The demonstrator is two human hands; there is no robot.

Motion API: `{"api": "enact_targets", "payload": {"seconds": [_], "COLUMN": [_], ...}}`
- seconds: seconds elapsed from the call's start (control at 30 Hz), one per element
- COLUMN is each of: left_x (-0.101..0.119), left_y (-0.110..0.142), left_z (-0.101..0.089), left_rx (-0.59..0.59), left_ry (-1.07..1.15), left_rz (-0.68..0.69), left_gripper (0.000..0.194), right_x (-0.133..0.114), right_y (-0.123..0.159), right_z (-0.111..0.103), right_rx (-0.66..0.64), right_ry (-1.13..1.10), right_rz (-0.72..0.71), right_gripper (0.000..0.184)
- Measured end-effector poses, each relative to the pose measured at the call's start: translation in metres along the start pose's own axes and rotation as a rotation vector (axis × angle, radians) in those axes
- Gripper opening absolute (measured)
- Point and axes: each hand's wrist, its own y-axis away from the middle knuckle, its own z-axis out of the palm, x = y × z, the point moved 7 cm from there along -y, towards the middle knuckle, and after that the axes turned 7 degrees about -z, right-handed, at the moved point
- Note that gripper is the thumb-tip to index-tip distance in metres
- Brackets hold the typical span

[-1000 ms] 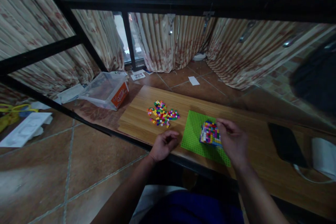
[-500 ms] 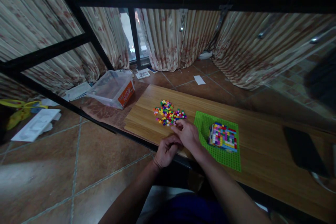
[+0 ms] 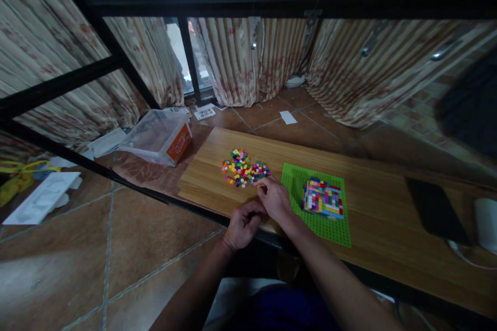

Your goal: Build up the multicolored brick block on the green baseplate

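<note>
Loose small toy bricks [image 3: 241, 168] in many colours lie in a pile on the wooden table. At the near right side of the pile is my right hand [image 3: 275, 199], its fingers curled together; whatever they pinch is too small to name. My left hand [image 3: 243, 225] is closed by the table's front edge, just left of the right wrist, and its fingertips are hidden. To the right of my hands a green baseplate [image 3: 337, 235] carries a block built of multicoloured bricks [image 3: 323, 198].
A dark flat device [image 3: 437, 210] with a white cable lies on the table's right part, near a white object [image 3: 486, 225]. Beyond the table's left end stands a clear plastic box [image 3: 147, 139] with an orange label. A black metal frame [image 3: 248, 4] crosses ahead, before curtains.
The camera view has turned slightly, so the scene sits a little further left. Both hands keep nearly the same place and pose by the brick pile.
</note>
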Motion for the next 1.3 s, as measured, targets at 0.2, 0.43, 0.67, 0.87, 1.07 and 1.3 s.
{"api": "enact_targets", "payload": {"seconds": [0.2,0.43,0.67,0.87,1.07,1.3], "left_x": [-0.008,-0.008,-0.007,-0.009,-0.007,-0.009], "left_y": [-0.003,-0.005,-0.006,-0.007,-0.007,-0.007], "left_z": [0.000,0.000,0.000,0.001,0.001,0.003], "left_rx": [0.003,0.033,0.043,0.032,0.045,0.034], "left_ry": [-0.038,-0.081,-0.105,-0.130,-0.137,-0.180], "left_rz": [-0.049,-0.026,-0.009,0.000,0.021,0.028], "left_gripper": [0.013,0.012,0.012,0.011,0.011,0.011], "right_x": [-0.018,0.021,0.082,0.085,0.086,0.089], "right_y": [0.029,0.074,0.077,0.056,0.053,0.052], "right_z": [-0.049,-0.123,-0.160,-0.155,-0.149,-0.146], "right_rx": [0.105,0.337,0.348,0.256,0.243,0.296], "right_ry": [-0.185,-0.171,0.072,0.213,0.244,0.187], "right_rz": [-0.024,0.084,0.259,0.220,0.175,0.181], "right_gripper": [0.019,0.018,0.027,0.038,0.039,0.039]}}
